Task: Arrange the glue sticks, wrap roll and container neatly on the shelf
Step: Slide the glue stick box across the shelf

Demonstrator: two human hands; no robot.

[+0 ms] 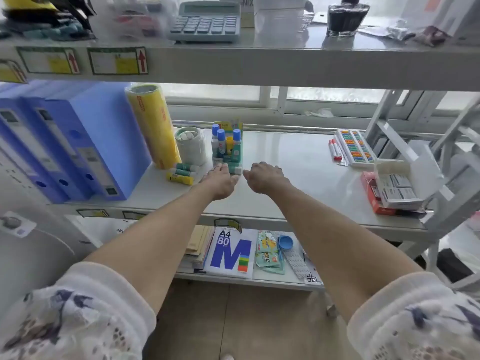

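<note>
Fingertips of the left hand (222, 179) hide part of a green-and-white glue stick (235, 169). Print on the yellow cling-wrap roll (153, 126) is unreadable.

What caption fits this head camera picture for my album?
Two hands, left hand and right hand, reach toward glue sticks beside a yellow wrap roll on the shelf.

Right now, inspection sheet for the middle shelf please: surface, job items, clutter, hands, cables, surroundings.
Surface: middle shelf, white, bare in the centre.
Job's things: yellow wrap roll leaning on blue file boxes; white container upright beside it; glue sticks upright in display box; loose glue sticks lying flat.
Clutter: markers, colour tray, open white box.
Hands: left hand at the display box, grip unclear; right hand empty.
Cables: nothing seen.
Surroundings: calculator above; A4 paper ream below.
</note>
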